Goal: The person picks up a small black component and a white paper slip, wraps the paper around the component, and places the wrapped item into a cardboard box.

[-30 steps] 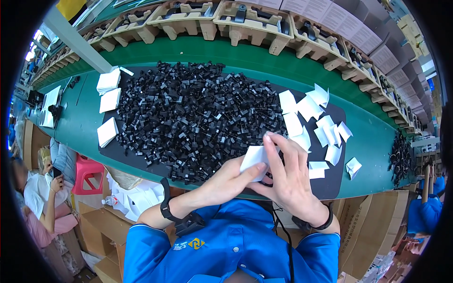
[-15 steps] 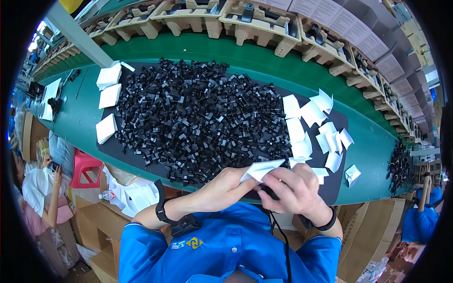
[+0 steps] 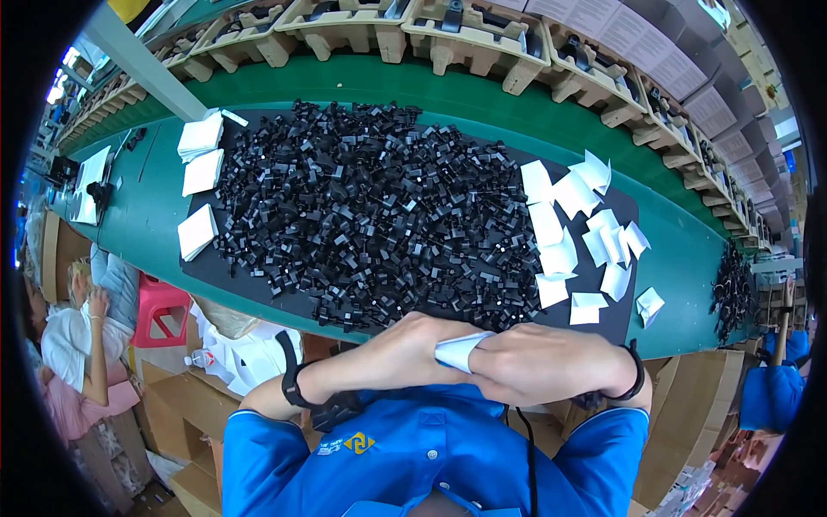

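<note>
A folded white paper sheet (image 3: pixel 459 351) is held close to my chest, at the near edge of the table. My left hand (image 3: pixel 417 346) grips it from the left with its fingers closed. From the right, my right hand (image 3: pixel 530 362) presses against it, fingers bent round its edge. Whether anything lies inside the paper is hidden by my hands. Just beyond them spreads a large heap of small black plastic parts (image 3: pixel 370 215). Several folded white papers (image 3: pixel 558 257) lie right of the heap, on the dark mat (image 3: pixel 622 226).
Stacks of white paper (image 3: pixel 203 172) lie left of the heap on the green table (image 3: pixel 250 297). Brown moulded trays (image 3: pixel 478 47) line the far side. A pink stool (image 3: pixel 160 310), cardboard boxes (image 3: pixel 177 405) and a seated person (image 3: pixel 73 345) are at the left.
Both hands have come nearer to my chest with the paper. My right hand has turned over, its back now uppermost, and the paper shows less between the hands.
</note>
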### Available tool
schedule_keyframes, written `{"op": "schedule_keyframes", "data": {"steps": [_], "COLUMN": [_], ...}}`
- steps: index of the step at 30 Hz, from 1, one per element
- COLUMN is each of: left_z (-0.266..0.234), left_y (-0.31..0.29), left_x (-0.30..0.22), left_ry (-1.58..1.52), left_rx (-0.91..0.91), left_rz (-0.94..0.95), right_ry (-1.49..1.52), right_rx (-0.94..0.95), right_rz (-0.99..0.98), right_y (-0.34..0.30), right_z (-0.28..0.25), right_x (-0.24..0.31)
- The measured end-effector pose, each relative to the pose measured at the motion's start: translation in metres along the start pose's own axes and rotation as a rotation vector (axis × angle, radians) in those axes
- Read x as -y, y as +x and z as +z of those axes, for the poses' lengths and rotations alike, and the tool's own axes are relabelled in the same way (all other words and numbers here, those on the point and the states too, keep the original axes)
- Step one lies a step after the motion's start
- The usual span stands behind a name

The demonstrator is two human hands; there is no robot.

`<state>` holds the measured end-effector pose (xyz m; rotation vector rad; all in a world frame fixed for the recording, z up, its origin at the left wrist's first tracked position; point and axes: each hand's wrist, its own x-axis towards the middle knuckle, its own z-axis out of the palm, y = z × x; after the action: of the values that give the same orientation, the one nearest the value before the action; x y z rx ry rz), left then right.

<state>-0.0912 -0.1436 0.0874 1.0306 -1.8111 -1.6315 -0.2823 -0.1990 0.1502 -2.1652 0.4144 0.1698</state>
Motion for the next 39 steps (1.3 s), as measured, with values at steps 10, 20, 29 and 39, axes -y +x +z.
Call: {"op": "schedule_keyframes", "data": {"steps": [10, 20, 29, 39], "left_z": [-0.040, -0.043, -0.037, -0.025], "left_y": [-0.033, -0.028, -0.005, -0.007], "left_x": [0.000, 0.008, 0.009, -0.002], "left_ry": [-0.235, -0.401, -0.028, 0.155], "left_rx": [-0.539, -0.524, -0.375, -0.463], "left_rz": [-0.114, -0.185, 0.085, 0.291], "right_ry": [-0.560, 0.135, -0.264, -0.363], "right_rx": [-0.668, -0.610, -0.778, -0.701], "right_rz": [0.282, 0.483, -0.080, -0.130], "right_y": [0.066, 0.054, 0.011, 0.002], "right_z": [-0.020, -0.041, -0.023, -0.007], "right_x": [-0.102, -0.096, 0.024, 0.038]}}
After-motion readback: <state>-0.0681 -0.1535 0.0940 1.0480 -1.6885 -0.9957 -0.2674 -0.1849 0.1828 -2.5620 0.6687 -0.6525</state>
